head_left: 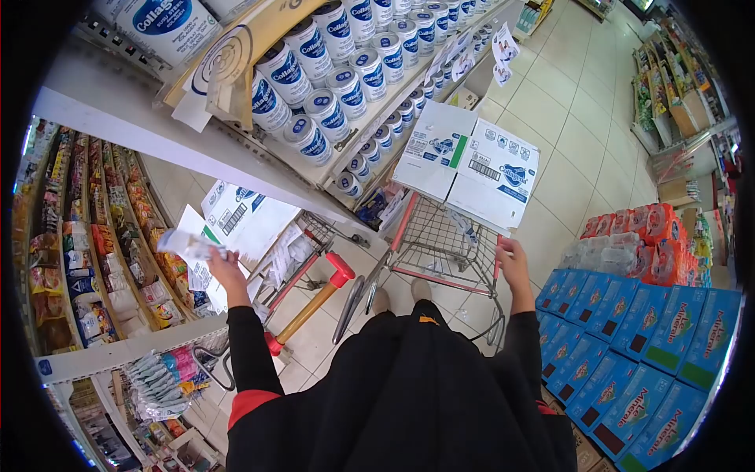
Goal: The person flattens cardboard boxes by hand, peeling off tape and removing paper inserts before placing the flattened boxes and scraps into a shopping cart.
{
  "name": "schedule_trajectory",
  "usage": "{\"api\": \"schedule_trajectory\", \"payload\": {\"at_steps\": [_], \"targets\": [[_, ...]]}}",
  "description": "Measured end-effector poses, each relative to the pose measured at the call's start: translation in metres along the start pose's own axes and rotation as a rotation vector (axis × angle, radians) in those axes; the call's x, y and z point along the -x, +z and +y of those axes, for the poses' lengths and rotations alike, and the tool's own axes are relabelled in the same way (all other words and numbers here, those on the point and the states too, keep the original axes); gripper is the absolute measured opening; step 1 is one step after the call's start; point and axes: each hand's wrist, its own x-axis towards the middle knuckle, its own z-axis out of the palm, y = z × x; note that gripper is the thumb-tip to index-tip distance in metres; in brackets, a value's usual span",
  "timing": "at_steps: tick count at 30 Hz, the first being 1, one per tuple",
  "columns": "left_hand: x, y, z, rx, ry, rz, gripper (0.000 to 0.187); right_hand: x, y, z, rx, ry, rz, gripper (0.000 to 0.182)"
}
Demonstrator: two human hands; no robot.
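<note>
My left hand (226, 270) is closed around a pale, blurred item (187, 245) with some blue on it, possibly a can or pack. It is held over an open white carton (244, 219) in a cart at the left. My right hand (513, 263) has bent, parted fingers and holds nothing; it is beside the right edge of a red-railed wire cart (444, 250). Across that cart's top lies a white Collagena carton (494, 175), its flaps marked in blue and green.
Shelves of white-and-blue cans (343, 86) rise ahead. Blue boxes (629, 330) and orange-wrapped bottles (659, 236) are stacked at the right. Snack shelves (98, 236) line the left. A red-and-gold handle (311, 303) stands between the carts. Tiled floor (574, 102) runs ahead.
</note>
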Motion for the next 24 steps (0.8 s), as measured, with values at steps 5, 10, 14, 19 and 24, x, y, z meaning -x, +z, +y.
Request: {"api": "schedule_trajectory", "payload": {"at_steps": [5, 10, 14, 19, 24], "targets": [[0.01, -0.023, 0.023, -0.137, -0.105, -0.219, 0.02, -0.006, 0.076, -0.081, 0.05, -0.234, -0.446, 0.026], [0.06, -0.016, 0.007, -0.241, -0.3, -0.34, 0.031, -0.001, 0.174, -0.147, 0.249, -0.458, -1.104, 0.037], [0.086, -0.046, -0.005, -0.089, -0.453, -0.342, 0.025, 0.015, 0.257, -0.189, 0.245, -0.47, -1.349, 0.056], [0.124, -0.084, 0.026, 0.126, -0.71, -0.256, 0.024, 0.022, 0.341, -0.175, 0.399, -0.604, -0.667, 0.073], [0.143, -0.141, 0.022, 0.035, -0.756, 0.015, 0.018, 0.017, 0.358, -0.187, 0.13, -0.444, -0.699, 0.048]]}}
